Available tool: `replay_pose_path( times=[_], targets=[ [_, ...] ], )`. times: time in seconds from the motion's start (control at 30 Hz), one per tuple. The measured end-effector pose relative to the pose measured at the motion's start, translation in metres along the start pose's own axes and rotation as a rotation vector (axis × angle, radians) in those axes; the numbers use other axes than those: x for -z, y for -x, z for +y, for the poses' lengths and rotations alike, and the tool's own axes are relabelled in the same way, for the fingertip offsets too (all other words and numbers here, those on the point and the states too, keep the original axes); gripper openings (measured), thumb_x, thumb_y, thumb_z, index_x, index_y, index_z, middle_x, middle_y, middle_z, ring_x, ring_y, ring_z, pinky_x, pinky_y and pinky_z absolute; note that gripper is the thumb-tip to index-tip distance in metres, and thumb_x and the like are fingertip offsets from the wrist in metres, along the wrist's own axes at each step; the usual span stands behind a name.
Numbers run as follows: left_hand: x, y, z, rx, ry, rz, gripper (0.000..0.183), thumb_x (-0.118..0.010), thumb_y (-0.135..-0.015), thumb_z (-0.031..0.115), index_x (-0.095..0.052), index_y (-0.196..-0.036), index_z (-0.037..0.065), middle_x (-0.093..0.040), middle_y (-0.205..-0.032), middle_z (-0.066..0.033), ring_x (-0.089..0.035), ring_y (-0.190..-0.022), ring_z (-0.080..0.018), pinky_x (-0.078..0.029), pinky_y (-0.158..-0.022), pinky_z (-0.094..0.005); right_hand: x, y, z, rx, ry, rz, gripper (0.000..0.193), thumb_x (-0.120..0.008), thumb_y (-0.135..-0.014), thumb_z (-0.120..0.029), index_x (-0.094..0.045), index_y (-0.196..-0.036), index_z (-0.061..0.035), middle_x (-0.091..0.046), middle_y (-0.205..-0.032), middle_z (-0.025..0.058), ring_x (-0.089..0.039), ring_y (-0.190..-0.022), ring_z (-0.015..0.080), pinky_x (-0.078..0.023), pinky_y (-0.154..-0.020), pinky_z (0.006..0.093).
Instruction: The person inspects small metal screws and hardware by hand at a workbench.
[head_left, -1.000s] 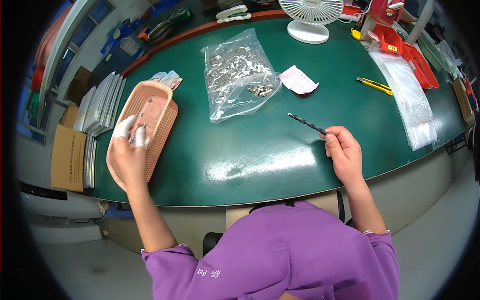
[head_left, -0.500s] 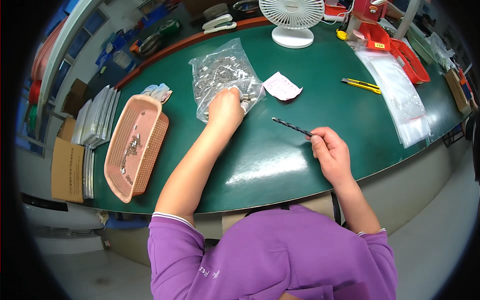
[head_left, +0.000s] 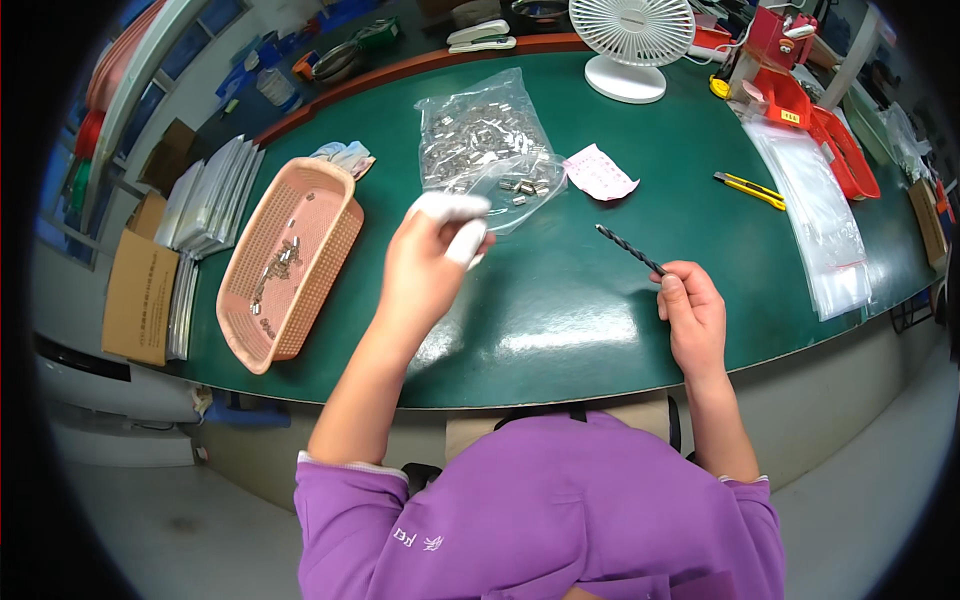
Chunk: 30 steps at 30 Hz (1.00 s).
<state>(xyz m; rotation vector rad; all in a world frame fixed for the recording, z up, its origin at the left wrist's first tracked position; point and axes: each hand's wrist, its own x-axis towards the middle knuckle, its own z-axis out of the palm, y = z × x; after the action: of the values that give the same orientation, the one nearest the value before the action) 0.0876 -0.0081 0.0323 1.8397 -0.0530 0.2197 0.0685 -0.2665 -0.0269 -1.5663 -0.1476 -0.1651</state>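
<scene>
My right hand [head_left: 692,312] is closed around the shank of a dark twist drill bit [head_left: 630,248], its tip pointing up and left over the green table. White coverings are on the thumb and a finger of my left hand [head_left: 428,255]. Those fingers are curled in, slightly blurred, and whatever they hold is hidden. Just beyond that hand lies a clear plastic bag [head_left: 480,125] full of small silvery metal sleeves, its mouth toward me with several sleeves [head_left: 525,187] near it. A pink perforated basket [head_left: 335,245] to the left holds some more small metal pieces [head_left: 283,262].
A pink paper slip [head_left: 600,173] lies beside the bag. Farther right are a yellow utility knife [head_left: 750,190], flat clear bags [head_left: 815,230] and red bins [head_left: 843,155]. A white fan [head_left: 628,50] stands at the back. Cardboard [head_left: 140,290] and stacked packets [head_left: 212,195] are on the left.
My left hand has come out of the bag's mouth and back toward me, a little left. My right hand still holds the drill bit. The whole view has shifted slightly.
</scene>
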Motion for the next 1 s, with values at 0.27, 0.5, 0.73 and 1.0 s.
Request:
replay_pose_path(
  times=[0.27,0.5,0.73,1.0],
  targets=[
    [0.021,0.092,-0.016,0.148,0.463,0.032,0.027,-0.054,-0.075,-0.010,-0.053,-0.100,0.001,-0.058,-0.089,-0.0094,-0.060,-0.080,-0.0170,-0.049,-0.067,-0.0254,-0.003,-0.001,0.000,0.008,0.034,-0.017,0.015,-0.050,-0.088,-0.014,-0.055,-0.089,-0.0003,-0.051,-0.067,-0.0027,-0.042,-0.056,0.0023,-0.035,-0.050,0.0165],
    [0.025,0.098,-0.022,0.216,0.580,0.030,0.029,-0.050,-0.077,-0.006,-0.053,-0.103,0.004,-0.057,-0.089,-0.0105,-0.058,-0.073,-0.0161,-0.047,-0.063,-0.0249,-0.007,-0.002,0.000,0.014,0.096,-0.007,0.014,-0.050,-0.088,-0.014,-0.055,-0.089,-0.0005,-0.051,-0.067,-0.0029,-0.042,-0.055,0.0024,-0.035,-0.050,0.0166],
    [0.026,0.098,-0.026,0.252,0.702,-0.030,0.020,-0.049,-0.081,-0.004,-0.053,-0.100,0.001,-0.059,-0.091,-0.0136,-0.059,-0.076,-0.0177,-0.049,-0.067,-0.0271,-0.007,0.000,-0.002,-0.009,0.150,-0.023,0.014,-0.051,-0.087,-0.014,-0.055,-0.089,-0.0012,-0.048,-0.065,-0.0042,-0.041,-0.055,0.0021,-0.034,-0.049,0.0167],
    [0.020,0.096,-0.025,0.272,0.743,-0.005,0.016,-0.047,-0.083,-0.001,-0.054,-0.098,0.003,-0.058,-0.088,-0.0097,-0.053,-0.068,-0.0130,-0.044,-0.060,-0.0240,-0.018,0.000,-0.028,0.397,0.492,-0.162,0.009,-0.059,-0.075,-0.005,-0.059,-0.084,-0.0040,-0.056,-0.070,0.0064,-0.048,-0.061,0.0202,-0.039,-0.059,0.0292]
  ],
)
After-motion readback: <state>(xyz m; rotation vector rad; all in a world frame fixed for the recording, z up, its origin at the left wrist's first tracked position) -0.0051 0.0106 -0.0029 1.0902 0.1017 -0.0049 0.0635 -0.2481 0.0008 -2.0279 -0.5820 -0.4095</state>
